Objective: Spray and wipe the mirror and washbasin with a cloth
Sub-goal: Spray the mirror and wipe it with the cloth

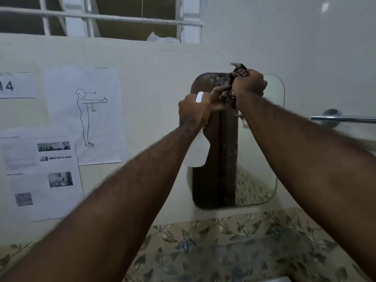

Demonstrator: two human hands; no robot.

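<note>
Both forearms extend from the lower corners of the frame toward the mirror at centre right. The mirror's upper middle is covered by the hands, and its left portion reflects a dark brown vertical surface that cannot be identified.

The left hand is clenched around the neck of a white spray bottle. The bottle body hangs below the hand in front of the mirror's left edge; a white trigger part with a small red tip shows above the knuckles. The nozzle direction cannot be determined. No label is visible on the bottle.

The right hand is closed on a dark cloth, bunched at the mirror's top edge. The extended fingers of the left hand also reach the cloth's lower part; the contact point is blurred.

The washbasin is largely out of view: only a grey edge at the bottom of the frame may belong to it. Leaf-patterned tiles fill the lower area.

A chrome towel bar is cut off at the right edge.

Paper sheets occupy the left wall. One sheet, cut off at the left edge, reads "14". A diagram sheet shows a standing figure with one arm out, marked "90°". The lower sheets carry small photographs, a QR code and text too blurred to read.

A barred window spans the upper left.
</note>
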